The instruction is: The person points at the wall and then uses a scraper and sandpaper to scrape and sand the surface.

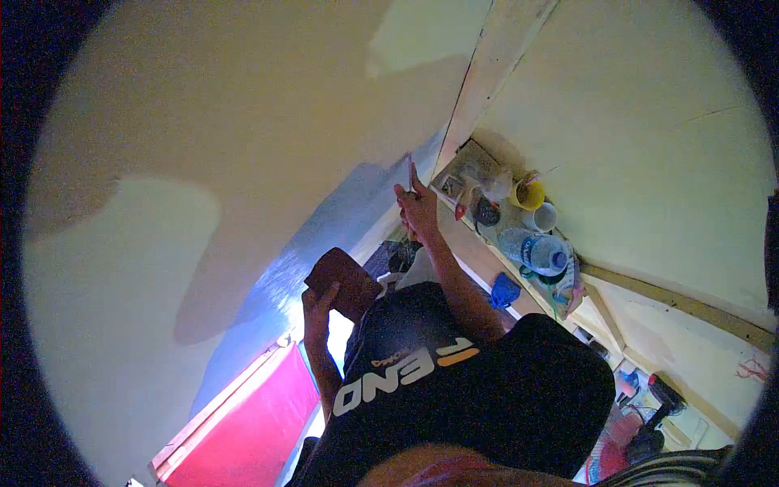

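Note:
My left hand (320, 307) is wrapped round the edge of a dark reddish-brown block-like object (344, 282), held in front of my dark shirt with white and orange lettering. My right hand (419, 209) is raised toward the wall and grips a thin, pale, stick-like tool (410, 170). The tool's tip is close to the painted wall (324, 97); whether it touches cannot be made out. The underside of the brown object is hidden.
Right of my right hand, a corner shelf holds a yellow cup (529, 195), a white cup (541, 217), a plastic bottle (542, 253) and small items. A blue bag (504, 290) hangs below. A red cloth (251, 418) is at lower left, a drill-like tool (666, 393) at lower right.

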{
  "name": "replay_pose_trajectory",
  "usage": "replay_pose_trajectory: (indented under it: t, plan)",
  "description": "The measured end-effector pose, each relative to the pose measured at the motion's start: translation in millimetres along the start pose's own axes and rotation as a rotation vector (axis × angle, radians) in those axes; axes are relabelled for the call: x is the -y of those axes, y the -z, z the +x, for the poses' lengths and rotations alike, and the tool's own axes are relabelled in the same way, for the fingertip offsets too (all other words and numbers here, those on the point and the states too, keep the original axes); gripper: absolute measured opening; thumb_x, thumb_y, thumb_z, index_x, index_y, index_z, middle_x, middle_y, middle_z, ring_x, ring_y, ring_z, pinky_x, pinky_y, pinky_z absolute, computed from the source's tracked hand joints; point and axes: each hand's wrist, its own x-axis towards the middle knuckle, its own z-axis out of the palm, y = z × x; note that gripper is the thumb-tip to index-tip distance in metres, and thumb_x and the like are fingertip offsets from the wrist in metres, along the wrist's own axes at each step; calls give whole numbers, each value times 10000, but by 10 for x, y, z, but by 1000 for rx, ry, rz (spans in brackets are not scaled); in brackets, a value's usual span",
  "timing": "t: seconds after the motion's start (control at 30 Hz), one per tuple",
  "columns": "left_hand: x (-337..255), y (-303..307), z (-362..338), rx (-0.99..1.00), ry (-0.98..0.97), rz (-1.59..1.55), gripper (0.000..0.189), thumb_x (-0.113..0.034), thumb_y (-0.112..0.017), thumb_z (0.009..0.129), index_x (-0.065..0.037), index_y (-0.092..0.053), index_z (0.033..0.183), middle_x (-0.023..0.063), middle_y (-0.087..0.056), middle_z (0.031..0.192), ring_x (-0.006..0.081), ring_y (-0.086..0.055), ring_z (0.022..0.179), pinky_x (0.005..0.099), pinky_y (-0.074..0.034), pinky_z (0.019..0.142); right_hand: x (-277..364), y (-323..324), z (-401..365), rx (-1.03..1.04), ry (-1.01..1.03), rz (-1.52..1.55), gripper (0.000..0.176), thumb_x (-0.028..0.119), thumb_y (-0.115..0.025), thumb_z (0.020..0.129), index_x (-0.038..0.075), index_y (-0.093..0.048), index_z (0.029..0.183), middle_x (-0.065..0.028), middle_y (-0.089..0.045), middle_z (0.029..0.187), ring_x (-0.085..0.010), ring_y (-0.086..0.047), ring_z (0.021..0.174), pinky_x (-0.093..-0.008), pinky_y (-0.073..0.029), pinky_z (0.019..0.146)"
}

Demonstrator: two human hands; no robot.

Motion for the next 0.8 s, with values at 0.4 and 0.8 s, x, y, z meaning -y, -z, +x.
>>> replay_pose_trajectory:
  t: [0.4, 0.8]
  plan:
    - [-258, -220, -24, -24, -79, 0, 247, -198, -687, 805, -18, -654, 971, 37, -660, 918, 134, -576, 834, 317, -442, 783, -103, -124, 0, -39, 102, -63, 669, 148, -636, 859, 132, -294, 1433, 68, -411, 495, -35, -349, 379, -225, -306, 347]
    - [-81, -26, -96, -77, -30, 0, 295, -194, -681, 812, 15, -634, 1014, 38, -647, 910, 128, -564, 808, 313, -453, 747, -77, -91, 89, -60, 163, -86, 676, 162, -643, 861, 128, -290, 1436, 74, -377, 501, -23, -327, 391, -217, -301, 352]
